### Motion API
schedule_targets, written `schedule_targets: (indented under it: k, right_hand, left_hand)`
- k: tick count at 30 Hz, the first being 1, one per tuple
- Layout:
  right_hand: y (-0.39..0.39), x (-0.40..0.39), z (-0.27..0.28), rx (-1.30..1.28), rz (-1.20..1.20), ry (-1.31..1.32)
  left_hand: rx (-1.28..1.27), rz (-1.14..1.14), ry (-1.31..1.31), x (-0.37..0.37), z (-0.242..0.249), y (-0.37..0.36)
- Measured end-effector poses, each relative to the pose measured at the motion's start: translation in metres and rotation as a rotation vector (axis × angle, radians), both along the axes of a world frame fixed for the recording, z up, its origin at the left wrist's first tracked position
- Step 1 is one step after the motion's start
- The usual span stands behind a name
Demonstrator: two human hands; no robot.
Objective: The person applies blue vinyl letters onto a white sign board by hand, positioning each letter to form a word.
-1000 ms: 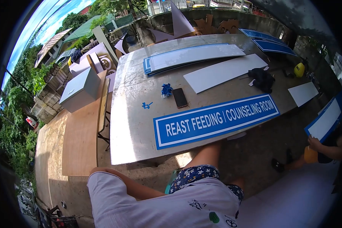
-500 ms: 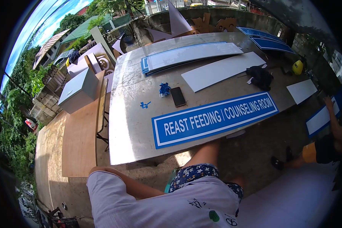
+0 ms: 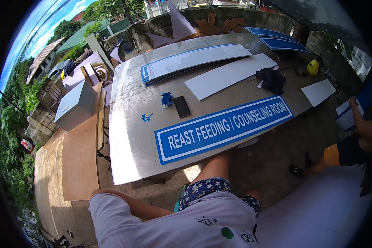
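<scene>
Neither of my hands shows; my left forearm runs down under my shirt front and its hand is hidden. Before me on the metal-topped table [image 3: 128,153] lies a blue sign [image 3: 223,130] with white lettering, along the near edge. Behind it are a black phone [image 3: 182,106], a crumpled blue bundle [image 3: 167,99] and small blue scraps [image 3: 146,118]. A white panel [image 3: 231,76] lies farther back, beside a stack of white and blue panels [image 3: 198,62]. Some black cloth [image 3: 271,80] rests at the white panel's right end.
A co-worker's arm [image 3: 361,120] at the right holds a blue and white panel [image 3: 345,115]. A yellow object [image 3: 313,67] and a white sheet [image 3: 318,92] are at the table's right. Blue signs [image 3: 283,44] lie at the back right. A grey box [image 3: 75,106] stands left.
The view has shifted, so the table and its contents appear farther left. The co-worker's panel at the right has been raised and tilted.
</scene>
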State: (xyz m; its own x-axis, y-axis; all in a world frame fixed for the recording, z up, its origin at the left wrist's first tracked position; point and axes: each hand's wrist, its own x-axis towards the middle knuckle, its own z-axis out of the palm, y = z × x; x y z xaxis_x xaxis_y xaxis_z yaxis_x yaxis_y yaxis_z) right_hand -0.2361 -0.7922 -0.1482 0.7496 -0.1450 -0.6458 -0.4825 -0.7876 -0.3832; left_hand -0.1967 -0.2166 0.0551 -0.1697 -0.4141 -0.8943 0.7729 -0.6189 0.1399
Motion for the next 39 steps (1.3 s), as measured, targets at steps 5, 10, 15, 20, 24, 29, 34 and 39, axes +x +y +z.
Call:
schedule_targets:
  k: [5,10,15,20,24,29,34,39]
  right_hand:
    - [0.000,-0.003,0.004,-0.002,-0.037,-0.013]
    - [0.004,-0.008,0.002,0.005,-0.068,-0.022]
    - [0.006,-0.007,0.002,0.009,-0.094,-0.038]
    - [0.009,-0.003,0.002,0.014,-0.121,-0.061]
    - [0.010,-0.002,0.001,0.016,-0.136,-0.075]
    - [0.012,0.000,0.001,0.021,-0.155,-0.093]
    - [0.011,0.005,0.002,0.024,-0.176,-0.110]
    - [0.014,0.006,0.002,0.029,-0.196,-0.125]
  left_hand:
    - [-0.007,-0.024,-0.010,0.010,0.001,-0.004]
    - [-0.003,-0.041,-0.016,0.017,0.005,-0.003]
    - [-0.005,-0.053,-0.028,0.024,0.008,-0.005]
    - [-0.004,-0.066,-0.047,0.035,0.011,-0.006]
    - [-0.006,-0.070,-0.059,0.040,0.014,-0.008]
    - [-0.006,-0.075,-0.073,0.047,0.017,-0.011]
    - [-0.007,-0.082,-0.087,0.055,0.021,-0.015]
    - [-0.007,-0.089,-0.098,0.063,0.025,-0.018]
